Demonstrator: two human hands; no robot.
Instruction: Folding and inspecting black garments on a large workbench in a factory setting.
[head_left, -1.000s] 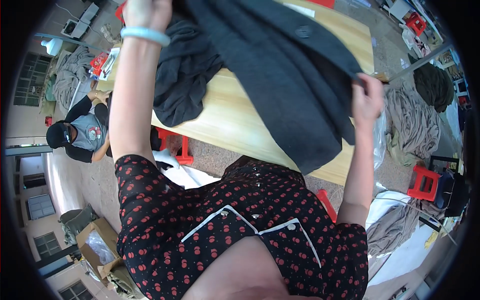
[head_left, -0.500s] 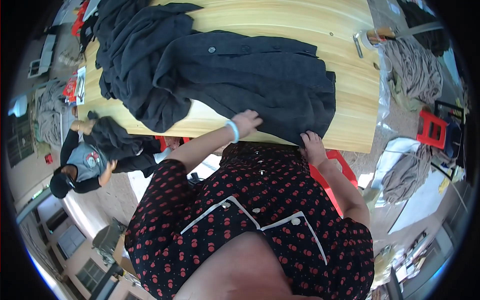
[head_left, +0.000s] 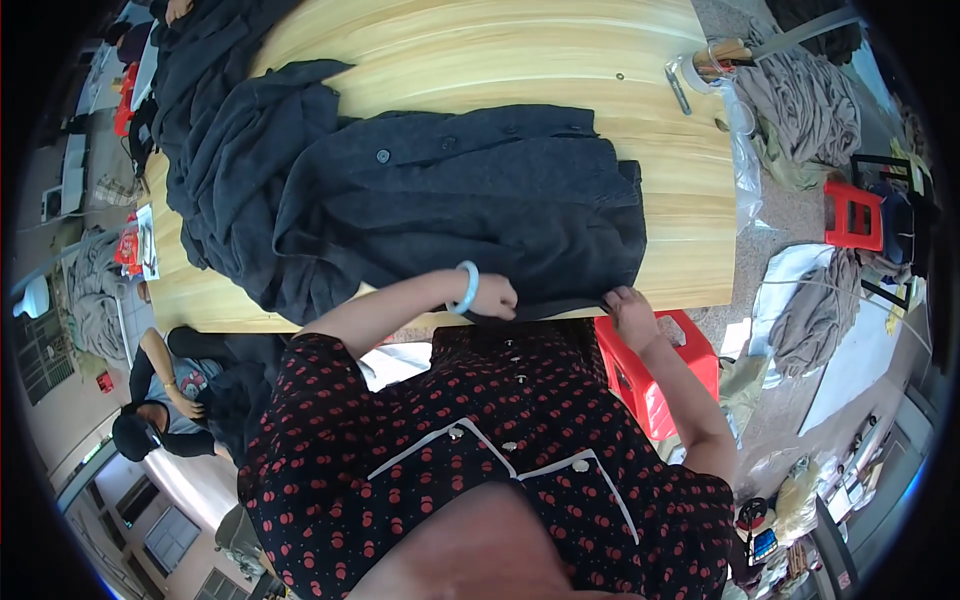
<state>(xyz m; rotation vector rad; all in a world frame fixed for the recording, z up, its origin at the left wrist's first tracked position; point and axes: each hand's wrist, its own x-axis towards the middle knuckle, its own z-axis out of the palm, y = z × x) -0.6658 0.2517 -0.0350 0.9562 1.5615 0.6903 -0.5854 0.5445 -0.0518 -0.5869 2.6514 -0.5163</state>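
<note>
A dark charcoal button-front garment lies on the wooden table, its buttoned edge on the far side. My left hand, with a pale bangle on the wrist, is closed on the garment's near edge at the table's front. At the near right corner of the garment, my right hand pinches the cloth between thumb and fingers. The near edge looks drawn fairly straight between my hands. More dark cloth is bunched to the left, joining or overlapping the garment; I cannot tell which.
A tub of tools and a small cutter-like tool sit at the far right. Red stools stand below and right of the table. Grey cloth piles lie beyond. A co-worker handles dark cloth at left.
My left hand has gone from resting partly open on the cloth to gripping its near edge. That edge now reaches the table's front. The co-worker has shifted posture, and the view has moved slightly.
</note>
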